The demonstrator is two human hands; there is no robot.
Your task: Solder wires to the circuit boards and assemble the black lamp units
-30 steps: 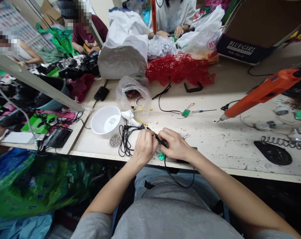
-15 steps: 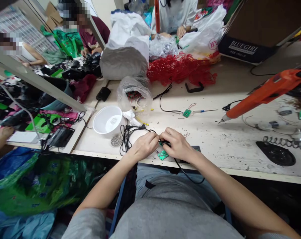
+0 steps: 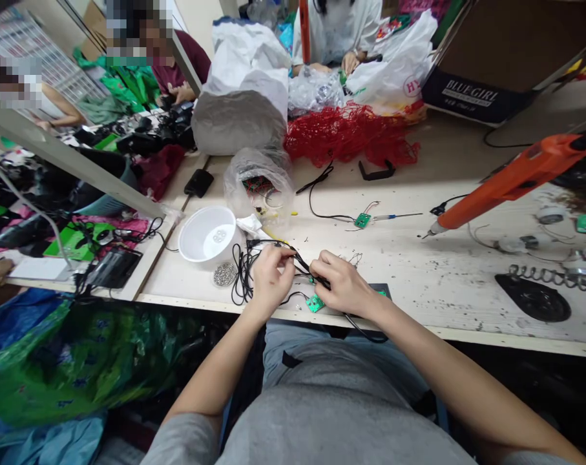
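A black cable (image 3: pixel 301 261) runs between my two hands above the table's front part. My left hand (image 3: pixel 274 274) pinches it on the left, with the fingers closed. Closed round the black cable a little to the right is my right hand (image 3: pixel 340 281); a length of it hangs past the table edge below. A green circuit board (image 3: pixel 314 303) lies just under my right hand, beside a dark flat object (image 3: pixel 380 289) partly hidden by my wrist. Coiled black cord (image 3: pixel 243 274) lies left of my left hand, next to a small dish of metal screws (image 3: pixel 224 274).
A white bowl (image 3: pixel 208 236) and a clear bag (image 3: pixel 258 187) stand beyond my left hand. An orange electric screwdriver (image 3: pixel 510 184) points down at the right. Another board (image 3: pixel 362 220), red netting (image 3: pixel 351 132) and a black speaker-shaped part (image 3: pixel 535 298) lie about. Other people sit opposite and left.
My left hand has moved left, away from my right hand, and turned upward, so more of the black cable shows between them. My right hand has moved slightly.
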